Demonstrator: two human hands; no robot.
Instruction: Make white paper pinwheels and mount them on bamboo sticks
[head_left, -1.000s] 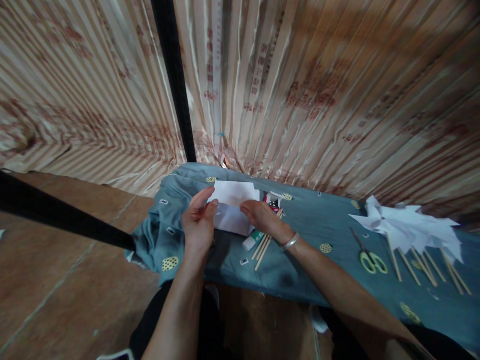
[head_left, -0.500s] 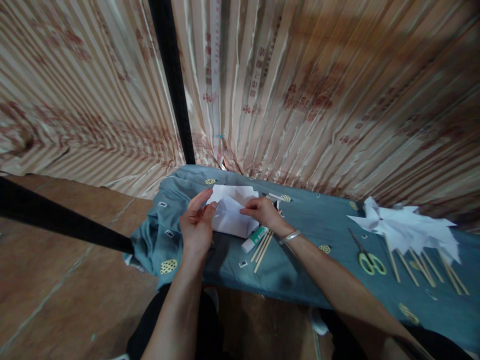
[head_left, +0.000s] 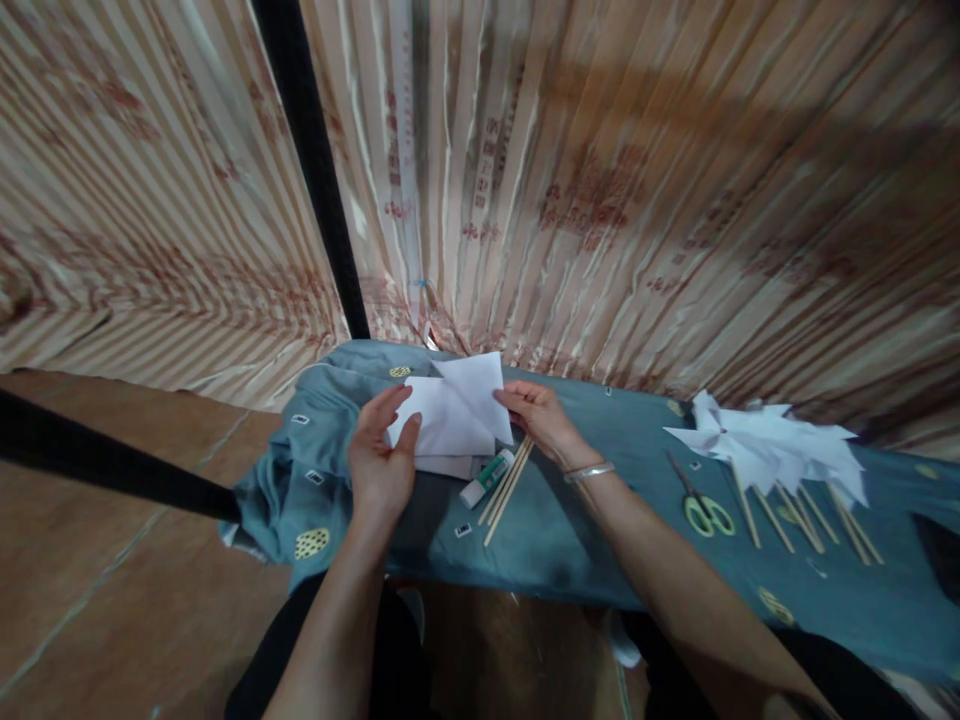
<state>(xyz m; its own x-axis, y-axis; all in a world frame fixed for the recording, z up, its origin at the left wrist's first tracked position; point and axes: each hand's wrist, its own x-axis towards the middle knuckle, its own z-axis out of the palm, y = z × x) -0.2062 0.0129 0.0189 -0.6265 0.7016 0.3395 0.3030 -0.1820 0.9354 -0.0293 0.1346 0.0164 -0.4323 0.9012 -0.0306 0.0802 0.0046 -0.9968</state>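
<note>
Head view, only one: two bare hands over a cloth-covered bench (head_left: 600,550); white paper (head_left: 457,415) between them, near the far edge, creased, its right part lifted as a flap or a second layer, can't tell which; more sheets (head_left: 450,466) peek out under its near edge.

Doing this bit well, my judgement: left hand should steady the paper lightly at its left side; right should pinch only the edge, no hard squeeze, so no stray crease gets in; move the lifted part slowly and level, corners free, clear of the glue stick (head_left: 486,480) just beside the near right corner.

Paper vs fingers: left hand (head_left: 384,450) at the paper's left edge, thumb and forefinger spread apart, paper showing between them; whether the other fingers grip from behind, can't tell; right hand (head_left: 534,410) has thumb and fingers together, clamped on the right edge of the lifted part; the paper's middle sits in the gap between the two hands, untouched.

Around: thin sticks (head_left: 506,495) right of the glue stick, below the right hand; scissors (head_left: 705,505) farther right; white paper pinwheels (head_left: 780,450) on sticks, right of those.
</note>
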